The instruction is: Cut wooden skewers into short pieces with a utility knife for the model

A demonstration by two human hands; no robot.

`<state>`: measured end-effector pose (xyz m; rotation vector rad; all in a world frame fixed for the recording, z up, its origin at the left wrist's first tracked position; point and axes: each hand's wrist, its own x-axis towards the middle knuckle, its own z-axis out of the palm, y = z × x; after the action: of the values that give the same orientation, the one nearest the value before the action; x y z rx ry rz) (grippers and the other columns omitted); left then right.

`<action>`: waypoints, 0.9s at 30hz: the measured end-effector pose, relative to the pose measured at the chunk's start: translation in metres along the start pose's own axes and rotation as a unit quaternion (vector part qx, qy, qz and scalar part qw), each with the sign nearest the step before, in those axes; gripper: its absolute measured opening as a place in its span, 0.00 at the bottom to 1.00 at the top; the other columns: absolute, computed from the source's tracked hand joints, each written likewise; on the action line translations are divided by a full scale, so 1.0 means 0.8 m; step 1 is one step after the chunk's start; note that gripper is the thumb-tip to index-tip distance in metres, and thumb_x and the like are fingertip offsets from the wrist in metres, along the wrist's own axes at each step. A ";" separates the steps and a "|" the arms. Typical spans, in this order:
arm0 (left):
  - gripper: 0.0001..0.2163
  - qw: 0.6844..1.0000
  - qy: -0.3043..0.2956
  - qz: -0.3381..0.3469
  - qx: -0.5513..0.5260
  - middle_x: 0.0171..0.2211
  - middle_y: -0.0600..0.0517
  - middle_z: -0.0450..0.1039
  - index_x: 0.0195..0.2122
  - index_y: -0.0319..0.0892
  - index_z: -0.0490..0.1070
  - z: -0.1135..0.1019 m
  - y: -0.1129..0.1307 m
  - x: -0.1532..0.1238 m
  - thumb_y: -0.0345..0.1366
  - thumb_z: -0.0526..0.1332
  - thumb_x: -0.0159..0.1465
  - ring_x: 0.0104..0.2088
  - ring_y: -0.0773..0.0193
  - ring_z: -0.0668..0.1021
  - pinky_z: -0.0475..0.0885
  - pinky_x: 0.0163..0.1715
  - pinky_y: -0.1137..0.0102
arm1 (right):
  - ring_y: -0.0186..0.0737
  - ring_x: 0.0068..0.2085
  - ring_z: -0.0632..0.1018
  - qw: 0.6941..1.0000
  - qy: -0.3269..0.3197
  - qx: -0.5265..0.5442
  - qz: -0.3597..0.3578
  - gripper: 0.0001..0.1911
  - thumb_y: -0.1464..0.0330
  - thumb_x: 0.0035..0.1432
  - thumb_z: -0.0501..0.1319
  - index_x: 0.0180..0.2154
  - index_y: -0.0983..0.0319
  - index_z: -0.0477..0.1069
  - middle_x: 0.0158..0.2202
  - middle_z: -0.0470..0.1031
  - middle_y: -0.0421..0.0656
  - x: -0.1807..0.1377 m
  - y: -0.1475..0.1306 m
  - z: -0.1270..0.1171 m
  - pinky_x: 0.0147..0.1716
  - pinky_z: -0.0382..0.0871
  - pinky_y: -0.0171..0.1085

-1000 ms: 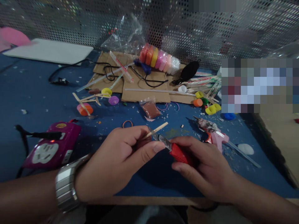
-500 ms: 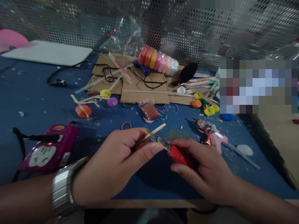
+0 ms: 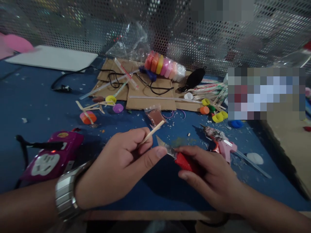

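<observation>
My left hand (image 3: 123, 161), with a metal watch at its wrist, is closed on a thin pale wooden stick (image 3: 153, 131), whose free end points up and to the right. My right hand (image 3: 206, 174) grips the red handle of a utility knife (image 3: 186, 161). The knife's bare blade points left and up, just under the stick and apart from it. My left thumb tip lies against or right beside the blade; which of the two I cannot tell. Beyond the hands lies a small clear bag of brown clay (image 3: 155, 117).
A purple power strip (image 3: 52, 155) with a lit red light sits at left. At right lies a pink glue gun (image 3: 223, 145) with a glue stick in it. Cardboard pieces (image 3: 150, 103), coloured clay packs (image 3: 165, 66) and wrapped straws (image 3: 211, 87) lie farther back, before a perforated metal screen (image 3: 206, 42).
The stick has moved a little left and up, away from the blade, and more of the blade's tip shows. My right hand has barely moved.
</observation>
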<state>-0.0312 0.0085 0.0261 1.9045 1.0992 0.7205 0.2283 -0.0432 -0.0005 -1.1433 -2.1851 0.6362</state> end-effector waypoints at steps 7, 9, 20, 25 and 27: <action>0.21 0.983 -0.025 -0.057 -0.174 0.27 0.58 0.62 0.30 0.44 0.65 0.004 -0.007 0.002 0.49 0.54 0.80 0.26 0.70 0.65 0.65 0.25 0.75 | 0.37 0.40 0.86 0.999 0.007 0.029 0.012 0.18 0.63 0.73 0.66 0.61 0.55 0.70 0.47 0.85 0.42 0.001 0.008 0.001 0.41 0.81 0.30; 0.20 0.962 -0.030 -0.106 -0.248 0.27 0.57 0.63 0.32 0.44 0.67 0.009 -0.010 0.001 0.50 0.57 0.79 0.27 0.70 0.66 0.64 0.24 0.75 | 0.36 0.37 0.84 0.999 0.012 0.037 0.023 0.20 0.63 0.72 0.66 0.62 0.53 0.69 0.44 0.83 0.40 -0.002 0.010 0.002 0.40 0.80 0.31; 0.20 0.884 -0.285 -0.224 -0.296 0.25 0.61 0.61 0.41 0.44 0.71 0.025 -0.004 -0.010 0.57 0.60 0.75 0.23 0.72 0.61 0.58 0.21 0.78 | 0.31 0.22 0.72 0.870 0.009 0.432 0.236 0.14 0.55 0.72 0.68 0.50 0.57 0.73 0.27 0.70 0.33 0.001 0.008 0.000 0.18 0.63 0.28; 0.19 0.873 -0.340 -0.255 -0.239 0.24 0.62 0.63 0.43 0.44 0.73 0.022 0.001 -0.007 0.55 0.57 0.77 0.21 0.73 0.61 0.59 0.19 0.79 | 0.29 0.24 0.74 0.853 -0.042 0.433 0.288 0.17 0.52 0.72 0.69 0.43 0.58 0.72 0.27 0.73 0.35 0.006 0.003 -0.002 0.20 0.66 0.26; 0.18 0.875 -0.347 -0.246 -0.232 0.24 0.62 0.63 0.43 0.44 0.72 0.020 0.002 -0.007 0.54 0.57 0.78 0.20 0.73 0.62 0.60 0.19 0.80 | 0.28 0.25 0.75 0.855 -0.061 0.426 0.290 0.16 0.54 0.71 0.70 0.43 0.59 0.73 0.30 0.74 0.35 0.008 0.002 -0.001 0.20 0.66 0.25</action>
<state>-0.0207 -0.0022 0.0187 1.2195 0.7867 -0.0226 0.2268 -0.0368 0.0013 -1.2270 -1.2989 1.7527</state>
